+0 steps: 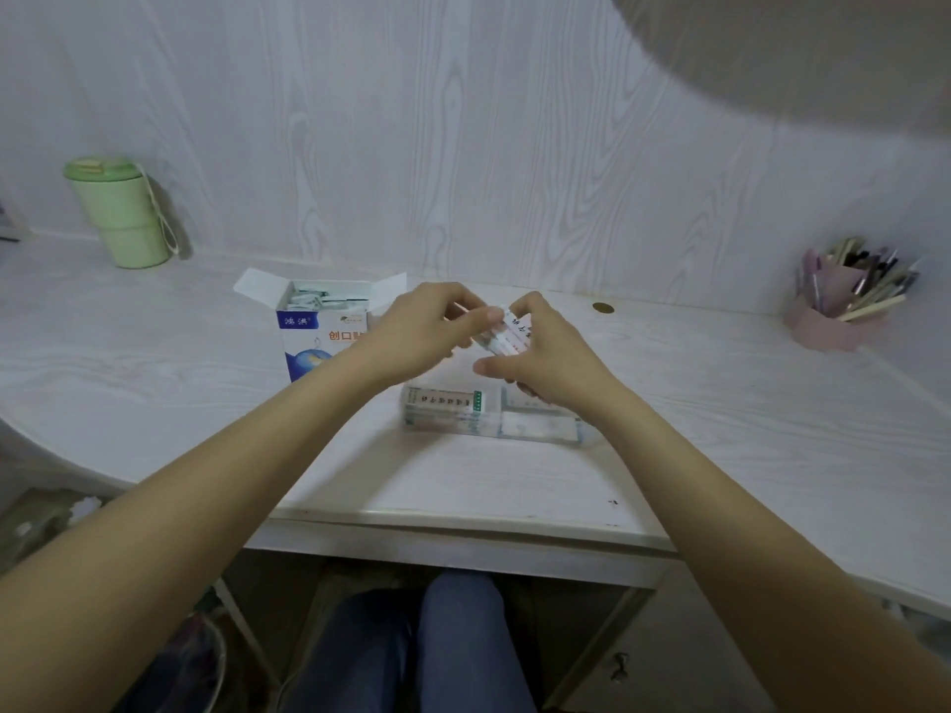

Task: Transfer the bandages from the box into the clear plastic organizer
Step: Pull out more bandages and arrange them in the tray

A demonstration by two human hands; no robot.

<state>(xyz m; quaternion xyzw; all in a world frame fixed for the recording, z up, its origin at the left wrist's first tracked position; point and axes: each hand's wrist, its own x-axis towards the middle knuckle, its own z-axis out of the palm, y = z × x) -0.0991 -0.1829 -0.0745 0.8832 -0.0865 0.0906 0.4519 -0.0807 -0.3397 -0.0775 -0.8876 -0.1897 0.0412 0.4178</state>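
Observation:
An open blue-and-white bandage box (309, 331) stands on the desk with its flaps up and wrapped bandages showing inside. Just right of it, above the clear plastic organizer (535, 429), both hands hold one stack of white wrapped bandages (507, 339). My left hand (427, 329) pinches the stack's top from the left. My right hand (545, 355) grips it from the right, thumb underneath. The organizer lies flat and holds a printed packet (445, 403) in its left compartment; my right hand hides part of it.
A green lidded cup (121, 213) stands at the back left by the wall. A pink holder full of pens (844, 301) sits at the back right. A small brass disc (603, 307) is set in the desk behind my hands. My knees are under the desk edge.

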